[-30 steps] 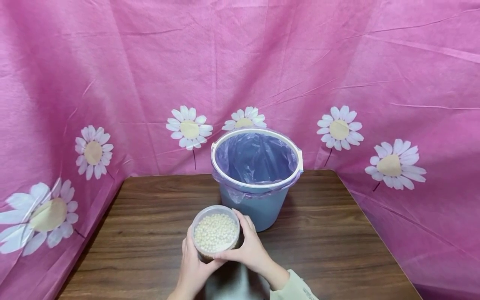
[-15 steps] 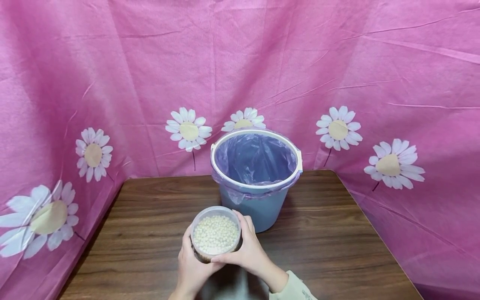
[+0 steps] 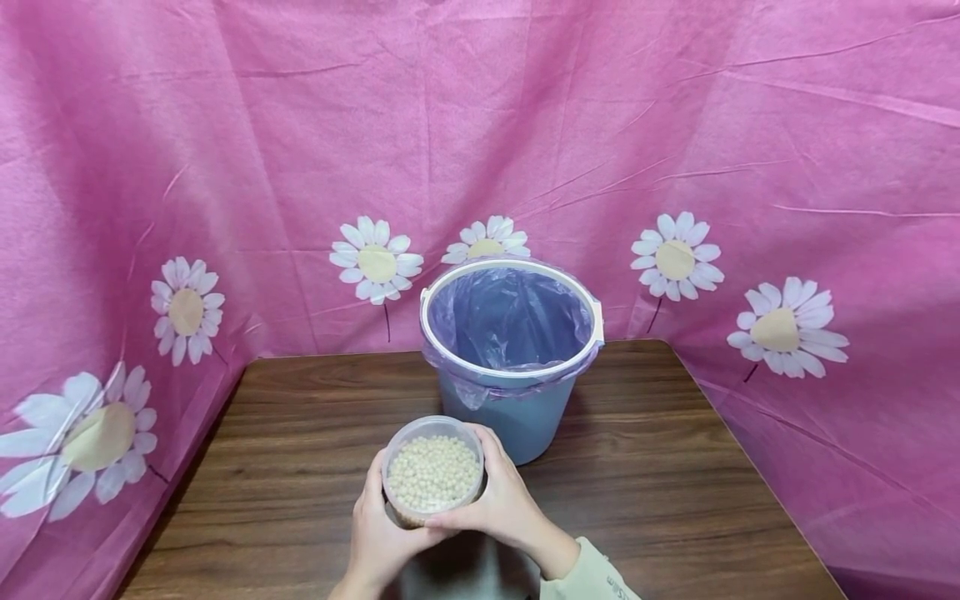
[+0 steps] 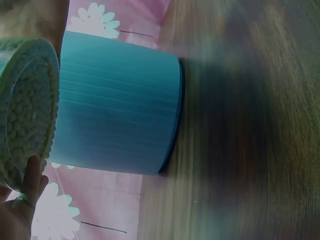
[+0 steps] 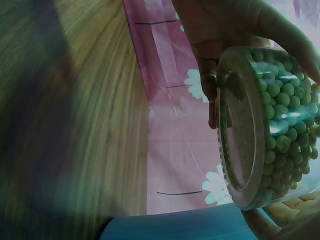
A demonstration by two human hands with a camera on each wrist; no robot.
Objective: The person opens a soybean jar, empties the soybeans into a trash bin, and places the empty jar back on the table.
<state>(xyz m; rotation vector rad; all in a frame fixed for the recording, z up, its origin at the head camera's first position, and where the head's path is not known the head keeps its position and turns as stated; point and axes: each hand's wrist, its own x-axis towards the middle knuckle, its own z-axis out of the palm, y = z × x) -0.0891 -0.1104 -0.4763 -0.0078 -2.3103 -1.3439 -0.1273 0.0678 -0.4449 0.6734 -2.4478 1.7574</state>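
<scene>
Clear plastic forms the one round container, filled with pale beads and held just above the wooden table, in front of the single blue bucket lined with a purple bag. Only the right wrist view shows its underside. Two hands hold it: the left hand curls around its left side, the right hand wraps its right side.

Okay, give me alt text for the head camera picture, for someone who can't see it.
Two hands, the left hand and the right hand, hold a clear tub of pale round beans above a dark wooden table. Behind it stands a blue bucket lined with a purple bag, against a pink daisy-print cloth.
</scene>
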